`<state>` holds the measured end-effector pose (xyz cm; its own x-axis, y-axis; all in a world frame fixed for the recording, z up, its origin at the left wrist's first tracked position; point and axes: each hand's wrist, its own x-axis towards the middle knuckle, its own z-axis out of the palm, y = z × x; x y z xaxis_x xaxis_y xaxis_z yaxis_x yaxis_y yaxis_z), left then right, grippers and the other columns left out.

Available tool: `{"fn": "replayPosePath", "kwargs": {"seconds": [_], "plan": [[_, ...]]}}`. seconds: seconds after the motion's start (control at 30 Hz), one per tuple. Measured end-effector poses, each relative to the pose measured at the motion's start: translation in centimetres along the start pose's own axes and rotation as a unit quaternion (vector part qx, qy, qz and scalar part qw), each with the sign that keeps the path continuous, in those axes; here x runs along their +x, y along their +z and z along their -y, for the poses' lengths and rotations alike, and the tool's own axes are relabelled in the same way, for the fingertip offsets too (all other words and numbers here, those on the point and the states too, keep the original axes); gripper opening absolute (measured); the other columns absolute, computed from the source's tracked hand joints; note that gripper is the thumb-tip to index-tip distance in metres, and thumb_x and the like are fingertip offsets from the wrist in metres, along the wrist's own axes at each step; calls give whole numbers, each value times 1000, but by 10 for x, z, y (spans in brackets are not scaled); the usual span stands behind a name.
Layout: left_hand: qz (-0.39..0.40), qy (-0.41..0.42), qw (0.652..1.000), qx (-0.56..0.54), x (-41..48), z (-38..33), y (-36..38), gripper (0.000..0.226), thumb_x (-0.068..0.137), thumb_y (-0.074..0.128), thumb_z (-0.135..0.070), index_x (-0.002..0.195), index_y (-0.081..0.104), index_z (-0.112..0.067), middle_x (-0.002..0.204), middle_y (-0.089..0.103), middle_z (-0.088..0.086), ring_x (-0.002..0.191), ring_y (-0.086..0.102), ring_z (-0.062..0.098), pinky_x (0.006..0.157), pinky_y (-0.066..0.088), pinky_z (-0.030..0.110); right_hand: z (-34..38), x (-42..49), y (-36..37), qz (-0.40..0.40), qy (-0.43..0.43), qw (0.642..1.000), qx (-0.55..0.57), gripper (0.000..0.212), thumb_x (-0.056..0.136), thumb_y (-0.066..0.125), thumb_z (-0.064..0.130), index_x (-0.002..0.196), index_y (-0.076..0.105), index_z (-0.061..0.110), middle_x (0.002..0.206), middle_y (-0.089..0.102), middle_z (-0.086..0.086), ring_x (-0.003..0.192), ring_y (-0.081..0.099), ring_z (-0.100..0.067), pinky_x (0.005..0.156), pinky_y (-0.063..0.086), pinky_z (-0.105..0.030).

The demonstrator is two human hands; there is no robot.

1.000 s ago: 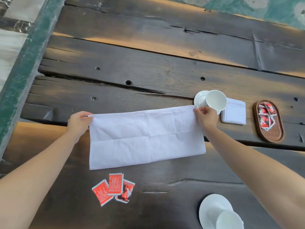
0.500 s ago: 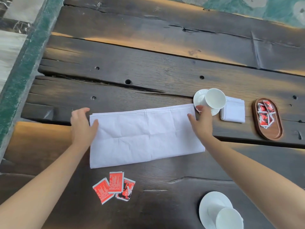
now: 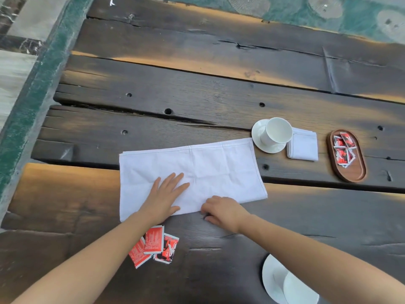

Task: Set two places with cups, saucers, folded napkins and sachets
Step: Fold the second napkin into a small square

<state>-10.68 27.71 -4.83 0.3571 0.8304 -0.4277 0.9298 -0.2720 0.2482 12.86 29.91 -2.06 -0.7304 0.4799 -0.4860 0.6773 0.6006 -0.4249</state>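
Observation:
A white napkin [image 3: 210, 167], folded once into a long rectangle, lies flat on the dark wooden table [image 3: 197, 88]. My left hand [image 3: 166, 194] rests flat on its lower left part, fingers spread. My right hand [image 3: 221, 210] sits at the napkin's near edge with fingers curled; whether it pinches the cloth I cannot tell. Three red sachets [image 3: 154, 245] lie just below the napkin. A white cup [image 3: 277, 131] stands on a saucer [image 3: 260, 142] at the napkin's far right corner, next to a small folded napkin [image 3: 303, 148].
An oval wooden tray [image 3: 350, 172] with several red sachets sits at the right. A second cup [image 3: 300, 291] on a saucer [image 3: 271, 277] is at the bottom edge, partly behind my right forearm. The table's left edge meets a green-trimmed floor.
Both hands left the napkin's far corners and came toward me. The left now lies flat on the cloth; the right is at the near edge. The napkin stayed in place.

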Motion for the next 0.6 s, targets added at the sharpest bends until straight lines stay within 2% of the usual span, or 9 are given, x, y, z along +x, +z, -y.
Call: {"fn": "replayPosePath", "kwargs": {"seconds": [0.1,0.2,0.3,0.5,0.6], "plan": [[-19,-5,999,-28,-17,23,6,74,90,56,-39,149,11,-35,159,-9,-4,147,-8,19,118,-1,42,-31,-13,-7,-13,125,991,41,21,95,43,35,89,55,19,101,62,-2,101,54,-22,74,43,-35],[-27,-40,998,-42,-40,49,11,77,88,56,-45,148,9,-36,158,-11,-6,147,-6,19,118,1,43,-61,-30,-15,0,189,981,31,21,95,40,35,77,48,25,97,64,1,92,56,-21,65,39,-32],[-27,-78,996,-42,-63,72,14,82,85,59,-50,149,9,-34,158,-8,-5,148,-2,20,118,5,44,-81,-46,-18,0,241,970,21,22,92,41,35,74,47,24,90,64,3,80,52,-20,60,39,-32],[-37,-123,992,-14,-74,80,8,87,79,64,-54,148,17,-32,160,6,-3,147,12,20,118,7,47,-73,-46,-19,-26,293,953,71,23,89,47,36,74,55,21,75,59,6,76,54,-20,63,43,-32],[-37,-135,990,1,-70,80,2,89,76,64,-59,148,18,-33,160,10,-4,145,16,19,118,7,47,-51,-37,-19,25,257,951,168,28,84,49,35,63,58,20,62,64,10,63,61,-9,71,51,-31]]}}
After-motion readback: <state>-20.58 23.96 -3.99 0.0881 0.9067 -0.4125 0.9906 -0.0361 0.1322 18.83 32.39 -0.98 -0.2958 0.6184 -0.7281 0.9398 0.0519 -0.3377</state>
